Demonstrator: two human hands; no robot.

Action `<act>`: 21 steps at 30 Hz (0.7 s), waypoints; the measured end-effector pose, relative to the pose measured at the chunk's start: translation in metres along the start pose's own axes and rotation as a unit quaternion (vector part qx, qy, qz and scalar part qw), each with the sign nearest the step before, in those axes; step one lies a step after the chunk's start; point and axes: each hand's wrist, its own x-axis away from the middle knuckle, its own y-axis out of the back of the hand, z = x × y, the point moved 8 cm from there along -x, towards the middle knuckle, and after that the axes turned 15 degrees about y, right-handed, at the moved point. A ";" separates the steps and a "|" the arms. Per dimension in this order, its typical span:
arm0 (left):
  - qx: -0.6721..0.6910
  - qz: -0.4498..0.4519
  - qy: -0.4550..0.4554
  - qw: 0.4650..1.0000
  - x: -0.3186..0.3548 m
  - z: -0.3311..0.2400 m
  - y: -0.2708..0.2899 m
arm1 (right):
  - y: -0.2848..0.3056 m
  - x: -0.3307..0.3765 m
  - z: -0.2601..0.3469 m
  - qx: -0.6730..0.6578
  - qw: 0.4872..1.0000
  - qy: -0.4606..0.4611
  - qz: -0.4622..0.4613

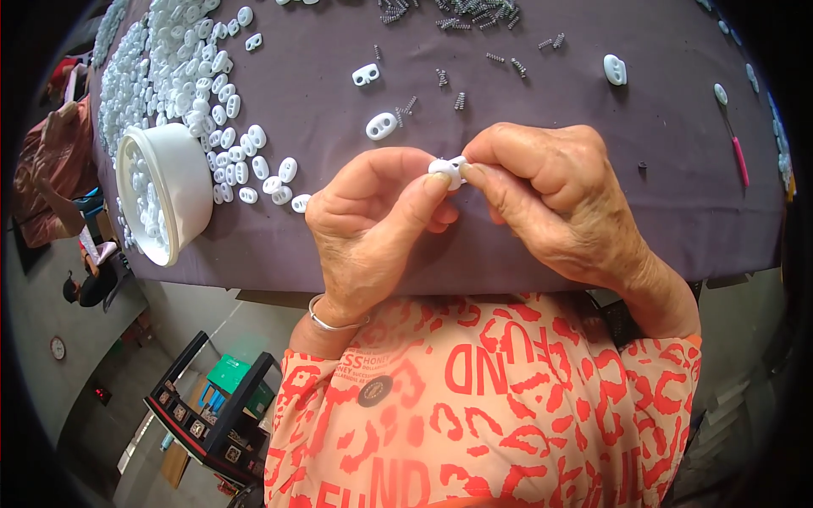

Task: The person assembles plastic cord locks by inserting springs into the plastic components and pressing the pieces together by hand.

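My left hand [368, 216] pinches a white toggle [442, 173], thumb against finger, above the table [508, 262] | my right hand [563, 190] pinches its right end, fingers closed | tub [188, 182] leftward | loose toggle [381, 126] beyond | spring pile [483, 10] farthest

On the table [305, 93] a tub [186, 182] with clips [146, 199] in it stands at the left, a heap [178, 68] of more clips spreading behind and right of it. Near the front edge, a held clip [442, 174] sits between the left hand [373, 216] and the right hand [563, 190], with scattered springs [460, 102] beyond and a spring pile [478, 10] farther back. A tool [738, 157] lies at the far right.
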 end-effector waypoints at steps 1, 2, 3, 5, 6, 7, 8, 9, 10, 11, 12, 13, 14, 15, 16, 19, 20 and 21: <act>0.004 -0.006 -0.001 1.000 0.001 0.000 0.001 | 0.000 0.000 0.000 -0.001 1.000 -0.001 0.001; 0.005 -0.007 0.001 1.000 0.001 0.001 0.001 | -0.001 -0.001 0.000 -0.002 1.000 -0.001 0.004; 0.000 -0.010 -0.006 1.000 0.001 0.001 0.001 | -0.001 -0.001 0.000 -0.003 1.000 -0.001 0.007; -0.005 -0.013 -0.010 1.000 0.002 0.001 0.001 | -0.002 -0.001 0.000 -0.002 1.000 -0.001 0.010; -0.006 -0.016 -0.011 1.000 0.002 0.001 0.001 | -0.002 -0.001 0.000 0.001 1.000 0.002 0.013; -0.008 -0.019 -0.013 1.000 0.001 0.001 0.001 | -0.002 -0.001 -0.001 -0.001 1.000 0.000 0.014; -0.007 -0.020 -0.010 1.000 0.001 0.001 0.002 | -0.002 -0.002 0.000 0.005 1.000 0.009 0.013; -0.009 -0.015 -0.012 1.000 0.001 0.001 0.001 | -0.002 -0.002 0.000 0.011 1.000 0.019 0.011; -0.012 -0.010 -0.014 1.000 0.000 0.001 0.001 | -0.003 -0.002 -0.001 0.010 1.000 0.018 0.012; -0.011 -0.011 -0.013 1.000 0.000 0.001 0.001 | -0.003 -0.003 -0.001 0.013 1.000 0.024 0.013; -0.018 -0.011 -0.018 1.000 -0.001 0.000 0.001 | -0.003 -0.003 0.000 0.016 0.999 0.030 0.014; -0.025 -0.012 -0.025 0.999 0.000 0.000 0.001 | -0.004 -0.003 0.000 0.015 0.999 0.030 0.016; -0.024 -0.013 -0.025 0.999 0.000 0.000 0.001 | -0.003 -0.003 0.000 0.012 1.000 0.024 0.015; -0.028 -0.017 -0.022 0.999 0.000 0.000 0.001 | -0.003 -0.003 0.000 0.009 1.000 0.019 0.014; -0.032 -0.020 -0.023 0.999 0.000 -0.002 0.000 | -0.003 -0.004 0.001 0.011 1.000 0.023 0.014; 0.010 -0.001 -0.026 1.000 -0.003 -0.002 -0.001 | -0.002 -0.004 0.000 0.011 0.999 0.049 -0.007; 0.010 -0.001 -0.035 0.999 -0.003 -0.004 -0.001 | -0.001 -0.005 0.003 0.047 0.995 0.091 -0.014; 0.017 0.006 -0.027 0.999 -0.004 -0.004 -0.001 | 0.001 -0.007 0.009 0.083 0.987 0.134 -0.021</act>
